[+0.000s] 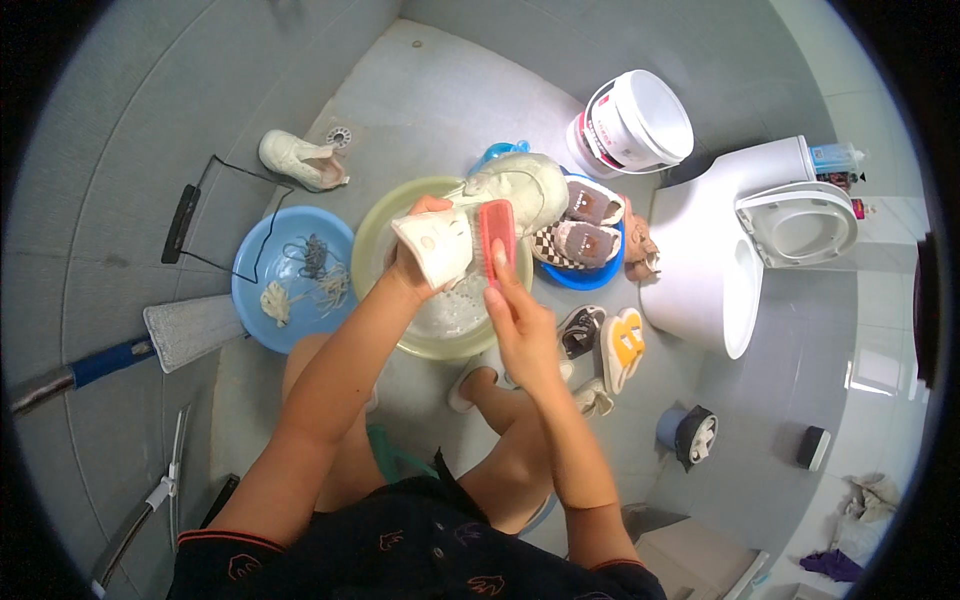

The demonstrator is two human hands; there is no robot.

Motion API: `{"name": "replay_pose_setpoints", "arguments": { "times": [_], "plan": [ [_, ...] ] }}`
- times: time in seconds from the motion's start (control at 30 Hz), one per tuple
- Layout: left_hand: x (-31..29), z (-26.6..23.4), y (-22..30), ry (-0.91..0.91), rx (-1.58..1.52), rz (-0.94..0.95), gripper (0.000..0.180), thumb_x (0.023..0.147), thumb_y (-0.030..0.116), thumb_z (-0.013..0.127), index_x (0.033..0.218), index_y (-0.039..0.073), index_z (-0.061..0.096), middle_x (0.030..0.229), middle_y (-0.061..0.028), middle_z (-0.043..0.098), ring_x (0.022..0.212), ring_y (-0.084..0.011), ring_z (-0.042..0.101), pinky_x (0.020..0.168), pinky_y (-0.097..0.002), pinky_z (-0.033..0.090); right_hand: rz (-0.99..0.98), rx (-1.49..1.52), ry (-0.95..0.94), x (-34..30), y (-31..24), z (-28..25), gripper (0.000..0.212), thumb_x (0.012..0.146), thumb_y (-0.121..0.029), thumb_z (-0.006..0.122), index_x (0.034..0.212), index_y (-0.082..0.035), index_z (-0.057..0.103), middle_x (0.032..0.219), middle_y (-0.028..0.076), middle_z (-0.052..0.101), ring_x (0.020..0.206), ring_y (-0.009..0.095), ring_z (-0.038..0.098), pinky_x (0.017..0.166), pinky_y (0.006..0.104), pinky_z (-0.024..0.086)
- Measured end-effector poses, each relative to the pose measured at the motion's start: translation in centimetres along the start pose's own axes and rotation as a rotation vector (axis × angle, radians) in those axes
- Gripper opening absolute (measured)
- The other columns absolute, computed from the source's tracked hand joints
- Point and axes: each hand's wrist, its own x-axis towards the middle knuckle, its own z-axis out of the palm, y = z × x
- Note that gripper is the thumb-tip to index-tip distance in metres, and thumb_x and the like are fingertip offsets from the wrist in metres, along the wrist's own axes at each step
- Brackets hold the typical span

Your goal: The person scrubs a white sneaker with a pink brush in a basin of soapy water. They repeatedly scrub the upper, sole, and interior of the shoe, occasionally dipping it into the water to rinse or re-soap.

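Observation:
A white shoe (520, 190) is above a pale yellow-green basin (372, 225) of cloudy, sudsy water. Fingers of my left hand (408, 262) are wrapped around its near, cream-coloured part, thumb side mostly hidden behind it. My right hand (522, 325) grips a red scrubbing brush (498, 232), forefinger stretched along its back. The pale bristles face left, toward the part in my left hand; whether they touch it I cannot tell. Left of the basin, a light blue basin (245, 270) contains grey and cream shoelaces (318, 262). Another white shoe (300, 160) lies beside the floor drain (340, 137).
Slippers (588, 243) fill a blue basin (583, 282) at right. Yellow sandals (622, 350) and a dark shoe (580, 332) lie nearer. A white bucket (640, 125), a toilet (700, 270) and a small bin (690, 435) stand right. A flat mop (190, 332) leans left.

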Motion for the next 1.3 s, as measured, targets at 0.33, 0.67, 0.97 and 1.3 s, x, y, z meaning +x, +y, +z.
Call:
{"name": "replay_pose_setpoints", "arguments": {
  "times": [0.33, 0.67, 0.97, 1.3],
  "plan": [
    [-1.4, 2.3, -0.5, -0.235, -0.098, -0.099, 0.047, 0.090, 0.037, 0.048, 0.113, -0.001, 0.063, 0.104, -0.0158, 0.070, 0.095, -0.0273, 0.068, 0.087, -0.0393, 0.055, 0.049, -0.218, -0.011, -0.3, -0.4, 0.8, 0.046, 0.097, -0.021, 0.059, 0.142, -0.026, 0.050, 0.076, 0.022, 0.065, 0.064, 0.033, 0.067, 0.063, 0.0385, 0.053],
    [-2.1, 3.6, -0.5, -0.151, 0.016, -0.028, 0.050, 0.094, 0.038, 0.047, 0.122, -0.001, 0.059, 0.113, -0.0147, 0.067, 0.101, -0.0276, 0.066, 0.093, -0.0395, 0.051, -0.044, -0.222, -0.008, -2.1, 0.4, 2.0, 0.047, 0.098, -0.023, 0.056, 0.143, -0.029, 0.048, 0.070, 0.023, 0.063, 0.068, 0.041, 0.065, 0.060, 0.0453, 0.051],
    [-1.7, 2.5, -0.8, -0.231, -0.005, -0.086, 0.050, 0.097, 0.039, 0.044, 0.124, -0.001, 0.058, 0.115, -0.0135, 0.067, 0.104, -0.0264, 0.065, 0.095, -0.0370, 0.050, -0.173, -0.201, 0.161, -0.7, 1.3, 4.1, 0.046, 0.098, -0.021, 0.055, 0.143, -0.027, 0.048, 0.075, 0.024, 0.063, 0.068, 0.040, 0.065, 0.063, 0.0444, 0.050],
    [-1.3, 1.3, -2.0, -0.359, -0.067, -0.121, 0.055, 0.098, 0.045, 0.043, 0.125, -0.001, 0.058, 0.117, -0.0144, 0.066, 0.105, -0.0257, 0.064, 0.095, -0.0383, 0.050, 0.066, -0.175, 0.070, 1.2, -1.2, 2.8, 0.047, 0.099, -0.026, 0.055, 0.145, -0.028, 0.045, 0.074, 0.027, 0.063, 0.066, 0.042, 0.065, 0.060, 0.0453, 0.051]
  ]
}}
